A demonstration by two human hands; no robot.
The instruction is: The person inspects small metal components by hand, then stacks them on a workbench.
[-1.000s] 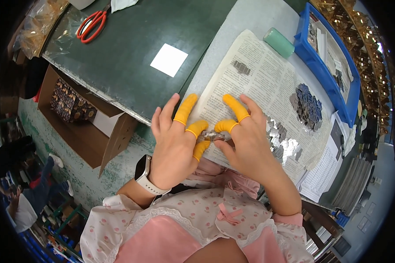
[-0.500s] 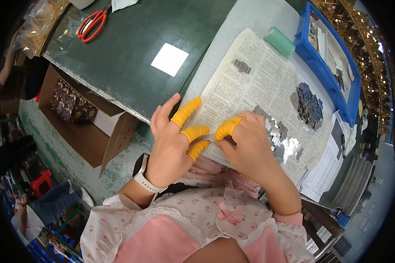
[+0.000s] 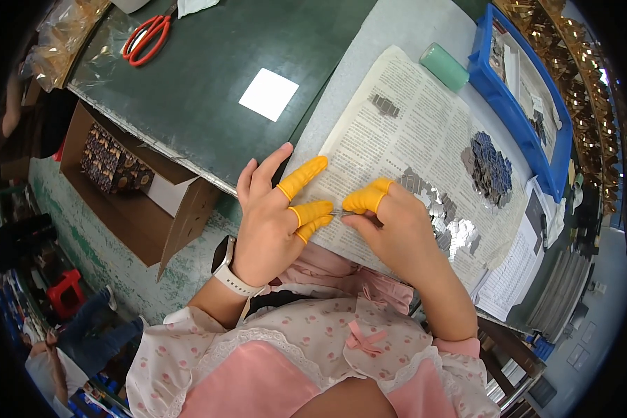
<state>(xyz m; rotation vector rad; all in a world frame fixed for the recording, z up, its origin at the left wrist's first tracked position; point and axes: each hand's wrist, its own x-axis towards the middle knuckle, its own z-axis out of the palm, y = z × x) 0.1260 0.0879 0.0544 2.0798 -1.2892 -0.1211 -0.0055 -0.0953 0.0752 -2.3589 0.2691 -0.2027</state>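
Yellow finger covers sit on several fingers of my left hand (image 3: 266,217) and my right hand (image 3: 400,226). Between their fingertips, above the near edge of a newspaper sheet (image 3: 366,150), is a small thin metal piece (image 3: 337,212), seen almost edge-on. My left thumb and a finger pinch its left end, while the other left fingers stretch forward. The right end is pinched by my right thumb and covered fingers. Loose silver-grey metal pieces (image 3: 460,233) lie just right of my right hand. Farther right is a heaped pile of similar pieces (image 3: 491,167), and a small cluster (image 3: 385,105) lies farther up.
A blue tray (image 3: 475,59) and a green cylinder (image 3: 444,67) border the newspaper at the far right. Red-handled scissors (image 3: 146,42) and a white square (image 3: 269,94) lie on the dark green table. An open cardboard box (image 3: 129,226) stands left; a person (image 3: 56,369) is at lower left.
My right fingers have straightened and shifted around the metal piece, which now shows edge-on. My left hand has moved slightly, its fingers closer together. The person at lower left has shifted.
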